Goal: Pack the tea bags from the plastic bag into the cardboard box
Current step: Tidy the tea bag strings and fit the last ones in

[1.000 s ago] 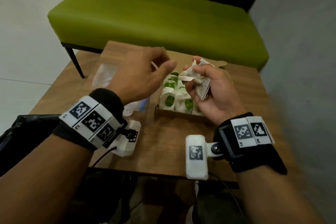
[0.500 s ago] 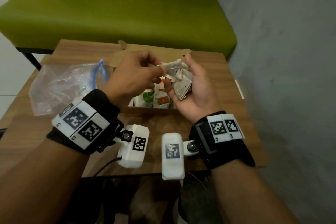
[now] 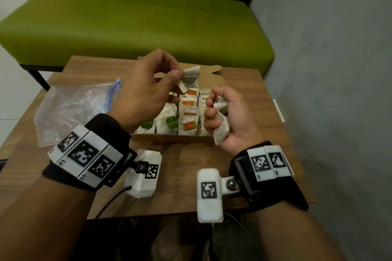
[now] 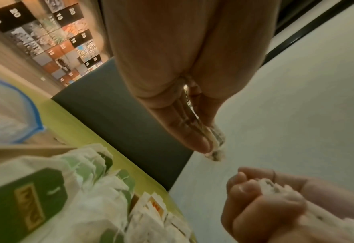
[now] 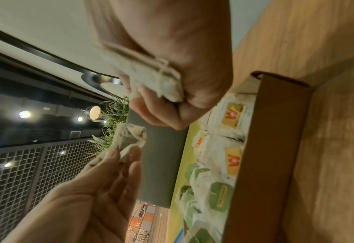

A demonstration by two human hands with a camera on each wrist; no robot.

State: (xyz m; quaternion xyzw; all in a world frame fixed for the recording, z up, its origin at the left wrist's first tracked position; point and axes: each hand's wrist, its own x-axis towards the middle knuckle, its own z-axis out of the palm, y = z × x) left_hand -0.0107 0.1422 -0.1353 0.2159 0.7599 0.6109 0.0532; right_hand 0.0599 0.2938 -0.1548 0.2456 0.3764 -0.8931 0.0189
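Observation:
My left hand (image 3: 177,71) pinches a single tea bag (image 3: 191,77) between thumb and fingers, held above the far part of the open cardboard box (image 3: 174,139). In the left wrist view that tea bag (image 4: 216,148) hangs from the fingertips (image 4: 201,144). My right hand (image 3: 214,110) is over the box's right end, curled round a small bundle of tea bags (image 3: 220,133); the right wrist view shows the bundle (image 5: 151,74) in the palm. Rows of packed tea bags (image 3: 186,116) with green and orange tags stand in the box. The clear plastic bag (image 3: 74,108) lies to its left.
The box and bag sit on a small wooden table (image 3: 191,186). A green bench (image 3: 137,19) stands just behind it and a grey wall (image 3: 328,70) runs close along the right side. The table's front edge is just under my wrists.
My left hand has drawn one tea bag out of the right hand's bundle and lifted it up and away. The right hand has curled round the rest and sunk towards the box.

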